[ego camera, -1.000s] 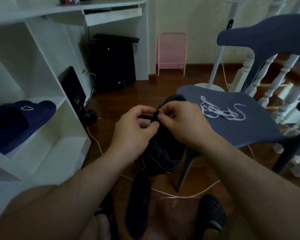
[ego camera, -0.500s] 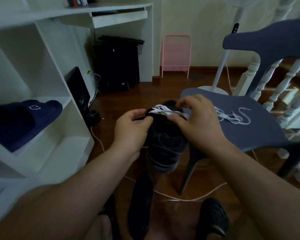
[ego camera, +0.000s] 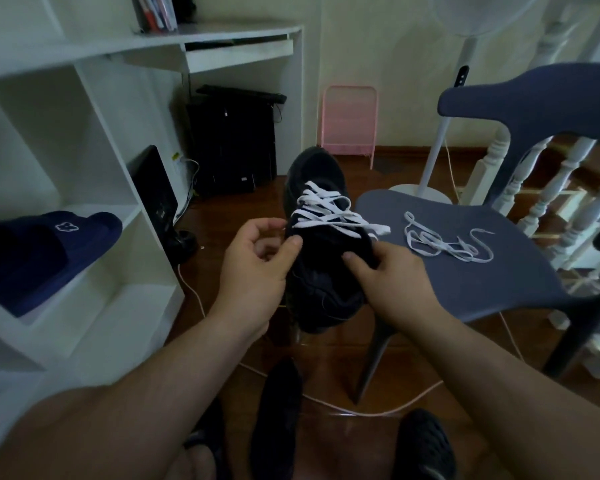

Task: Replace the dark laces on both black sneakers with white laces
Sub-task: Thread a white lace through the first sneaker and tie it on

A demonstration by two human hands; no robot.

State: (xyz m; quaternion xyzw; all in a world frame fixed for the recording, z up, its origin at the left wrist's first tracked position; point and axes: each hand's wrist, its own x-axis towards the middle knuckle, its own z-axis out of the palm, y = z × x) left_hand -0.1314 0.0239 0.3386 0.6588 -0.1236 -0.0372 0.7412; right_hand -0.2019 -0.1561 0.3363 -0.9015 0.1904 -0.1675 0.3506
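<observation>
Left hand [ego camera: 257, 268] and right hand [ego camera: 392, 277]: both bare, no gloves, rings or watch in view. Forearms bare to frame edge, no sleeves showing. Dark open sandal [ego camera: 208, 445] on foot at bottom edge.

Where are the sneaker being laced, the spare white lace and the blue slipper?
black sneaker [ego camera: 321, 278]: head view, heel side.
loose white lace [ego camera: 444, 242]: head view, tangled middle.
blue slipper [ego camera: 45, 247]: head view, strap.

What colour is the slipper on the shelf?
Dark blue, with a small white outline on top. The slipper shows clearly in the head view.
</observation>
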